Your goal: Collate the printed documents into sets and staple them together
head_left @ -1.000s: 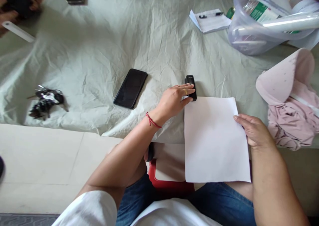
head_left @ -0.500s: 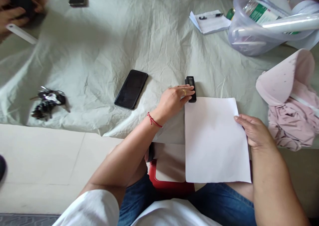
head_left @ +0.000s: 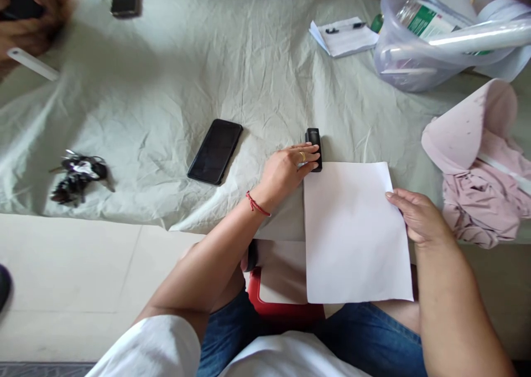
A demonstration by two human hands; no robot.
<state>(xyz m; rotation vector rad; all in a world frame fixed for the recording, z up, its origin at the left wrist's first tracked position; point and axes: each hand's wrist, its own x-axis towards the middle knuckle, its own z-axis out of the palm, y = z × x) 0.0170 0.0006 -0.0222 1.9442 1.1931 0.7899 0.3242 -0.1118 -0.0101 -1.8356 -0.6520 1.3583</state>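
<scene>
A white sheet of paper (head_left: 352,227) lies across the near edge of the cloth-covered table (head_left: 249,72) and hangs over my lap. A small black stapler (head_left: 314,143) sits at the sheet's top left corner. My left hand (head_left: 287,169) rests on the stapler, fingers curled over it and a ring showing. My right hand (head_left: 417,216) lies flat on the sheet's right edge, holding it down.
A black phone (head_left: 214,151) lies left of my hand and a bunch of keys (head_left: 77,175) farther left. A clear plastic tub (head_left: 427,39), a notepad with a pen (head_left: 344,34) and pink cloth (head_left: 481,189) sit right. Another person's hands (head_left: 25,20) are at the top left.
My hands, the stapler and the paper hold their places. The view shifted slightly, and the other person's hands at the top left moved a little.
</scene>
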